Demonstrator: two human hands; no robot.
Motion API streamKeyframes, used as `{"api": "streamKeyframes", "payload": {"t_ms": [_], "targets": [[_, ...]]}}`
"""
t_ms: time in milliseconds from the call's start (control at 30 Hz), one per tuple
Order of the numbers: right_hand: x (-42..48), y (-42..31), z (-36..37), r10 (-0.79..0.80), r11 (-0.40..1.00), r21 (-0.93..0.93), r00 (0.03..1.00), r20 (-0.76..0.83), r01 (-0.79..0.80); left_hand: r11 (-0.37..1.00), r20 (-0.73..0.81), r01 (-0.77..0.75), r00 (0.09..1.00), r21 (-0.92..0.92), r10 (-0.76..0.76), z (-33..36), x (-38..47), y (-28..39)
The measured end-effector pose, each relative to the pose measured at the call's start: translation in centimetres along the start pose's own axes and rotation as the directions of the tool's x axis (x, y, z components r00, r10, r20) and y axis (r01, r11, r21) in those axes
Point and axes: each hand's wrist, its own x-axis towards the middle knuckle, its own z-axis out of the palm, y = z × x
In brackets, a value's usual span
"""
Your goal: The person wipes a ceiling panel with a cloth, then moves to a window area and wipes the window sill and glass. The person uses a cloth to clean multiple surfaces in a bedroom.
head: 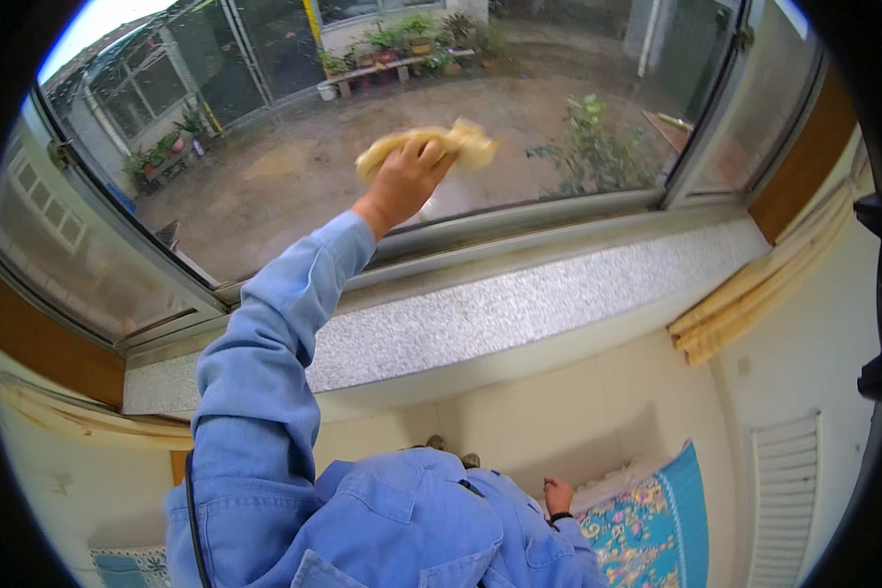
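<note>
My left hand (406, 180) grips a folded yellow cloth (419, 140) at the large window pane (309, 176). That arm reaches forward in a blue sleeve, above the metal window frame (500, 220). Part of the cloth bunches out to the right of my fingers. Low beside my body hangs my right hand (558, 495), with a dark band at its wrist. Its fingers look partly curled, and nothing shows in them. A speckled stone sill (500, 309) runs below the window.
A yellowish curtain (750, 287) hangs at the right, another curtain (95, 415) at the left. Behind my right hand lies a blue floral textile (632, 522). A white radiator-like panel (785, 492) is on the right wall. Outside, potted plants (404, 48) line a courtyard.
</note>
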Motion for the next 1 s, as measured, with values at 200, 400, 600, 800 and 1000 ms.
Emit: {"api": "streamKeyframes", "payload": {"t_ms": [200,400,600,800,1000], "targets": [[-3.8,0.8,-2.1,0.065,0.998,-0.007,0.997,-0.052,-0.066,0.904,0.118,0.226,0.973,-0.362,-0.196,2.5,-4.8,7.5],[-7.2,1.7,-3.0,0.087,0.991,0.096,0.996,0.026,-0.089,0.903,0.207,0.096,0.978,-0.42,-0.007,7.1,-3.7,16.6],[-5.9,1.6,-4.1,0.041,0.998,0.04,0.998,0.058,-0.043,0.858,0.434,0.336,0.888,-0.387,-0.152,6.2,-16.0,15.2],[-1.6,1.7,-4.1,0.177,0.983,0.02,0.97,0.167,-0.183,0.865,0.593,0.467,0.755,-0.184,-0.282,-2.5,-30.5,6.4],[3.1,-2.8,-3.9,-0.056,0.997,-0.041,0.979,0.196,0.065,0.542,0.73,0.771,0.152,0.334,-0.666,-15.3,-46.2,-2.8]]}}
